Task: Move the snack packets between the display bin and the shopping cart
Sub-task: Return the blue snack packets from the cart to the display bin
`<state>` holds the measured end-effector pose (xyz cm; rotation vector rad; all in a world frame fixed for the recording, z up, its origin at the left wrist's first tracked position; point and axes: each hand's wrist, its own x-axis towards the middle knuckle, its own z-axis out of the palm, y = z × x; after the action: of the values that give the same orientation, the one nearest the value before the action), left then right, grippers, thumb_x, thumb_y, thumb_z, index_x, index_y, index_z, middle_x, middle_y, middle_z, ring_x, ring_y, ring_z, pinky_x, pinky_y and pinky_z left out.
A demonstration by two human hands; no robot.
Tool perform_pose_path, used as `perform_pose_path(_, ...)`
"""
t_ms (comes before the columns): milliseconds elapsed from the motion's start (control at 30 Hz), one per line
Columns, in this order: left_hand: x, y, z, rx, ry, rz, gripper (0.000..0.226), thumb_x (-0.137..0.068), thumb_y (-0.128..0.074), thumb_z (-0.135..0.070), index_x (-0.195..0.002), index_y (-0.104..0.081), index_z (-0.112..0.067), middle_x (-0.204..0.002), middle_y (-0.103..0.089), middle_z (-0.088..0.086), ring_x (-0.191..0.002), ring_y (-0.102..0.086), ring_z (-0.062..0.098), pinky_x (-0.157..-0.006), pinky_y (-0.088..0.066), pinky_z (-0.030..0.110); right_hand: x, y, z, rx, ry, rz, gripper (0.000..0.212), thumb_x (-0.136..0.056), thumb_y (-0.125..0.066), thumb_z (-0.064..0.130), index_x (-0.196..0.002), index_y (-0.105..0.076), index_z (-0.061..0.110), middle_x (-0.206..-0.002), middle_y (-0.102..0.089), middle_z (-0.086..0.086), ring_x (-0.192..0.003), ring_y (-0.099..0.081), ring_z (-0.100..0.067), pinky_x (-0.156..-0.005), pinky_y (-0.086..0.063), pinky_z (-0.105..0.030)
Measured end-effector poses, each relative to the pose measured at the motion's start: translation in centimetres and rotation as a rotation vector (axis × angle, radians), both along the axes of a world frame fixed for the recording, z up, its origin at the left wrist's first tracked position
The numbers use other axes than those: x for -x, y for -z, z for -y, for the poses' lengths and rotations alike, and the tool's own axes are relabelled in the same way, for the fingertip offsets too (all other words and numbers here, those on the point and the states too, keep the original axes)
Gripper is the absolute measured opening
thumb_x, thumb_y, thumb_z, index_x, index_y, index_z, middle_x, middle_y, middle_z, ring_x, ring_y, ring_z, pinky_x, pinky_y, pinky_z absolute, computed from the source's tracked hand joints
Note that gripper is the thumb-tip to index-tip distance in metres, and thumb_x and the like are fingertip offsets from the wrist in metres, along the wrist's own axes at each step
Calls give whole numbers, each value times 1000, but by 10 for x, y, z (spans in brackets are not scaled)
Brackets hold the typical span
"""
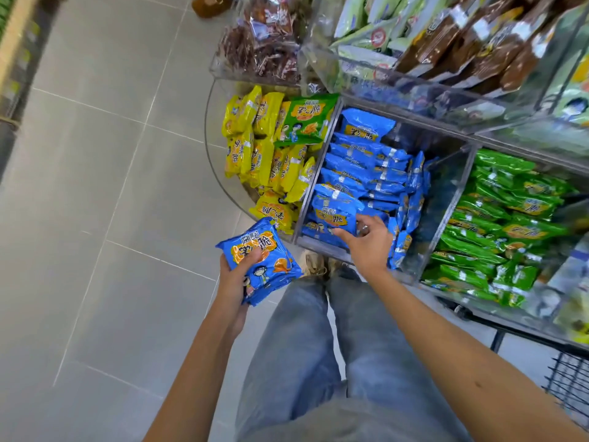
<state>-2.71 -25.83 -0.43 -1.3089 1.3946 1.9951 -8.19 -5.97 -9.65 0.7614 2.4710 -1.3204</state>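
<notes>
My left hand (234,279) has its fingers curled round a small stack of blue foil snack packets (261,260), held over the floor just near-left of the clear plastic display bin (452,186). Right hand (371,242) is in the bin's middle compartment, fingers pinching the near edge of another blue packet (333,208). Black wire shopping cart (567,381) sits near right.

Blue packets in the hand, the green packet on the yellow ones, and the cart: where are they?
blue packets (274,269): head view, front of the top packet.
green packet (302,122): head view, middle of its front.
cart (570,384): head view, black wire side.
</notes>
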Motion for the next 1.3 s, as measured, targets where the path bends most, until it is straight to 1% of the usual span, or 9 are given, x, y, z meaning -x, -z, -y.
perform_pose_path(267,-6,8,0,15,-24,13,64,-75,-66,-26,-134,-43,-14,-123,-63,14,-103,-65,33,-81,-57,39,-2,20,21,-345,3,213,40,-77,-71,44,-85,-65,6,-87,-67,-15,-86,-63,-34,-60,-35,-31)
perform_pose_path(400,-6,8,-5,-1,1,0,70,-69,-68,-28,-133,-43,-13,-122,-64,14,-98,-66,32,-76,-58,37,-1,14,8,-384,-142,293,46,-74,-70,51,-87,-62,8,-94,-65,-14,-97,-58,-34,-74,-45,-38)
perform_pose_path(500,-3,8,-10,-4,26,2,73,-67,-70,-28,-133,-42,-12,-121,-64,15,-102,-65,35,-77,-58,39,-6,-6,-9,-187,-85,385,31,-76,-71,43,-85,-64,14,-88,-67,-8,-96,-61,-29,-77,-47,-34)
perform_pose_path(600,2,11,-17,14,85,-5,61,-78,-69,-17,-131,-41,-9,-117,-65,16,-88,-69,28,-66,-60,33,-16,-36,-8,158,-73,297,32,-85,-63,39,-68,-65,11,-67,-63,-7,-68,-60,-12,-60,-42,-27)
perform_pose_path(700,6,14,-27,27,186,-47,46,-82,-67,-18,-121,-44,-15,-112,-66,13,-77,-71,20,-59,-58,29,-26,-69,12,468,-214,267,18,-81,-70,30,-87,-68,13,-64,-61,8,-51,-52,3,-51,-40,-14)
perform_pose_path(800,12,16,-33,39,218,-76,26,-89,-56,-32,-111,-45,-22,-102,-66,7,-70,-71,14,-56,-57,27,-28,-82,21,543,-245,244,20,-72,-79,19,-88,-67,19,-65,-65,16,-51,-56,6,-50,-43,-8)
perform_pose_path(967,14,20,-35,208,309,-115,29,-98,-34,-43,-109,-41,-17,-88,-64,-3,-61,-68,2,-50,-52,18,-23,-88,12,631,-221,392,23,-73,-77,8,-94,-67,9,-78,-69,6,-56,-62,2,-52,-47,-10)
perform_pose_path(1133,10,23,-38,254,337,-122,37,-100,-29,-42,-117,-44,-13,-103,-66,8,-82,-69,18,-73,-56,35,-26,-87,5,768,-68,492,41,-77,-72,3,-114,-57,14,-72,-67,7,-62,-66,-5,-53,-53,-18)
perform_pose_path(1300,9,25,-39,254,289,-127,36,-100,-31,-42,-113,-47,-12,-103,-66,8,-84,-69,22,-69,-58,34,-32,-84,-3,811,-85,395,38,-78,-71,3,-114,-59,10,-86,-71,3,-70,-68,-6,-57,-52,-18)
